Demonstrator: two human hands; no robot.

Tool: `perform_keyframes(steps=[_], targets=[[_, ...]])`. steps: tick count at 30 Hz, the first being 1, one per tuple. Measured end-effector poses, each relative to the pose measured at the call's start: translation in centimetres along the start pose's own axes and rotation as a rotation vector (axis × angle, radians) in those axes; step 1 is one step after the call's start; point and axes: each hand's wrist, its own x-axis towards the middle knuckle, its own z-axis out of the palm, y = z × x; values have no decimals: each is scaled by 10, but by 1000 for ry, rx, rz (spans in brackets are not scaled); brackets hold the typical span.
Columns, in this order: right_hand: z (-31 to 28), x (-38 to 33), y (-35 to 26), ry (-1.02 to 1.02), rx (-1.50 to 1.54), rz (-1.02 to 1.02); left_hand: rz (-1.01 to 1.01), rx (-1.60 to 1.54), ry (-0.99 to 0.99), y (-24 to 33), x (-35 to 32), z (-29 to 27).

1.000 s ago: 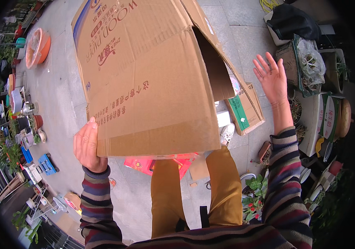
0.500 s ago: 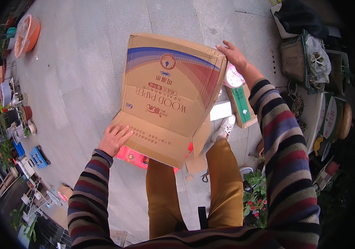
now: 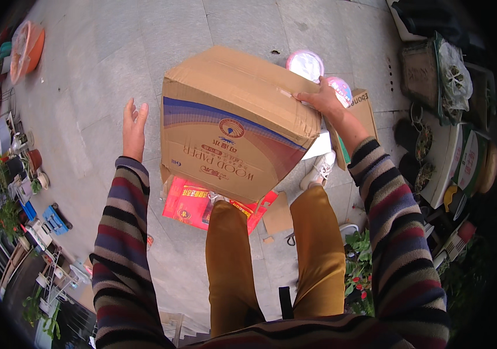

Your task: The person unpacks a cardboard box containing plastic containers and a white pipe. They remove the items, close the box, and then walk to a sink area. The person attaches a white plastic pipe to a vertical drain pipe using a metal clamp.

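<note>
Head view: box [image 3: 225, 136] whole, whether set down unclear; left hand [image 3: 134, 132] open, empty, apart; right hand [image 3: 325, 104] half-curled on box edge, grip unclear.

I have both arms reaching out from the lower edge of the head view, well apart. My left arm [image 3: 122, 250] rises almost straight up the view, its wrist [image 3: 135, 153] roughly in line with the forearm. The left hand [image 3: 134, 131] stands upright and relaxed, fingers extended, the thumb [image 3: 142, 113] held apart from them. My right arm [image 3: 398, 215] slants up and inward, the bare wrist [image 3: 355, 131] showing past the cuff. The right hand [image 3: 322, 100] sits farther forward, angled leftward; some of its fingers are hidden, so I can't judge their grip.
</note>
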Motion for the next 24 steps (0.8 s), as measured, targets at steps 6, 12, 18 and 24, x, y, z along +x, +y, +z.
perform_keyframes(steps=[6, 12, 18, 24], targets=[[17, -92, 14, -175, 822, 51, -374, -168, -359, 98, 11, 48], [14, -199, -24, 54, 888, 162, -153, -360, -441, 127, -41, 3], [43, -219, -46, 119, 909, -364, -48, -279, -257, 107, -71, -80], [76, -202, -49, -7, 665, -563, -306, -268, -137, 6, -80, -98]])
